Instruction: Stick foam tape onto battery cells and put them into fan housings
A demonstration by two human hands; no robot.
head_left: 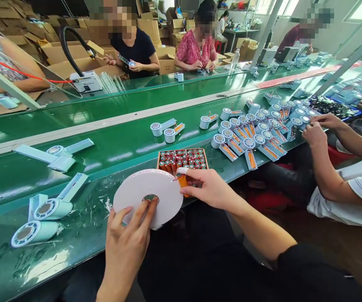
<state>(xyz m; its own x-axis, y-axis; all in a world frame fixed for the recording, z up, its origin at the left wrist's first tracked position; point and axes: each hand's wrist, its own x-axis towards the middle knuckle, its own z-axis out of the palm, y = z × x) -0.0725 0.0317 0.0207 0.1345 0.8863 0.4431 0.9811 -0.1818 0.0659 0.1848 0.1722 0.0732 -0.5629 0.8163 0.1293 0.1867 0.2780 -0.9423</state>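
A wide white roll of tape (130,184) lies tilted in front of me at the bench edge. My left hand (129,235) grips it, two fingers hooked in the centre hole and the rest along its side. At the roll's right edge, my right hand (208,188) pinches an orange battery cell (184,184) with thin red and dark wires. White wrapping covers one fingertip of that hand. Just behind stands a box of batteries (182,157), orange cells packed upright with wires on top; the roll and my right hand hide part of it.
Light-blue fan housings (47,209) lie on the bench at left; many more housings with orange cells (250,142) crowd the right. A green conveyor belt (118,130) runs behind. A co-worker's hands (316,130) work at right near a blue tray (335,107); other people sit opposite.
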